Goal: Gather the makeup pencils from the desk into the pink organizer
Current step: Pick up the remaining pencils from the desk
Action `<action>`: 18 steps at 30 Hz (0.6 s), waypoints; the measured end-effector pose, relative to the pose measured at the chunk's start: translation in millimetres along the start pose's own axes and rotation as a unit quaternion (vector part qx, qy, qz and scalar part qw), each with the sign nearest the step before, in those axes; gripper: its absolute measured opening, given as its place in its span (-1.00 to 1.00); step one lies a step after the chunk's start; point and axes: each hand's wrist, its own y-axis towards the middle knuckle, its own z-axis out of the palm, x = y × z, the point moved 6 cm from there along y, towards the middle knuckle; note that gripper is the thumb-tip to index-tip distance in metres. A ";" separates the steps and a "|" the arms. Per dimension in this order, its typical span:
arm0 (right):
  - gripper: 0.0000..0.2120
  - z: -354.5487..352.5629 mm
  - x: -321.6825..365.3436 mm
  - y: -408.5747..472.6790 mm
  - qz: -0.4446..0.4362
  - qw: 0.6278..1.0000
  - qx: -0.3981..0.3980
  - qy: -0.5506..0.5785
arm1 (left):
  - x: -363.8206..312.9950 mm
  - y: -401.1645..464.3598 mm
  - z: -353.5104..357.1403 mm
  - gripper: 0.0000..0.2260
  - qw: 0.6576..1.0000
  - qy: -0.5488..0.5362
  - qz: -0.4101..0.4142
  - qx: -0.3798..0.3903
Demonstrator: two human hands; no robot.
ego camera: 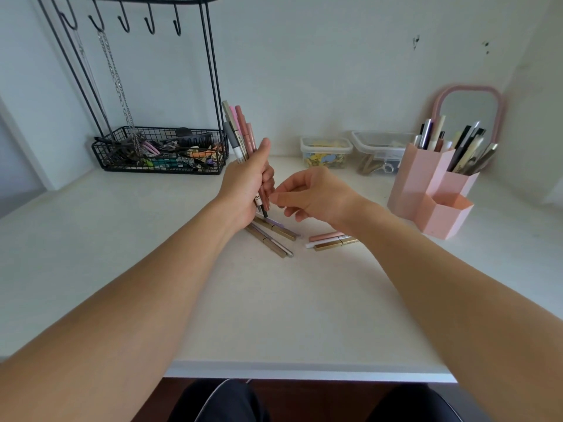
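Left hand (248, 181) clenches pencil bundle (240, 132); right hand (313, 193) half-curled, fingertips hidden.

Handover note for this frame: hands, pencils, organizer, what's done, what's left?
Left hand: shut on a bundle of pencils, held upright.
Right hand: open, empty, fingers by the bundle's lower end.
Desk: loose pencils in two groups, one under the hands, one nearer the organizer.
Done: part gathered; the organizer already holds some.
Left: pick up both groups, put all in the organizer.
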 end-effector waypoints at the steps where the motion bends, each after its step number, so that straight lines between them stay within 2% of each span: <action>1: -0.80 -3.8 -1.2 -0.1 0.006 0.999 0.006 -0.054 | -1.2 1.0 -0.9 -0.56 1.000 -0.009 0.003 -0.001; 4: -0.73 -3.6 -5.1 -2.9 0.024 0.985 0.042 -0.169 | -3.2 3.0 -3.6 -0.60 0.999 -0.035 0.008 -0.008; 7: -0.74 2.0 -4.2 -3.1 0.011 0.972 0.018 -0.232 | -2.6 3.2 -4.0 -0.60 0.999 -0.043 0.010 -0.013; 11: -0.84 1.0 -4.1 -3.2 0.016 0.968 0.006 -0.249 | -3.1 3.1 -3.4 -0.59 0.999 -0.047 0.020 -0.017; 18: -0.86 2.0 -3.9 -3.3 0.004 0.964 0.010 -0.266 | -5.5 0.9 -5.7 -0.56 0.997 -0.074 0.021 -0.032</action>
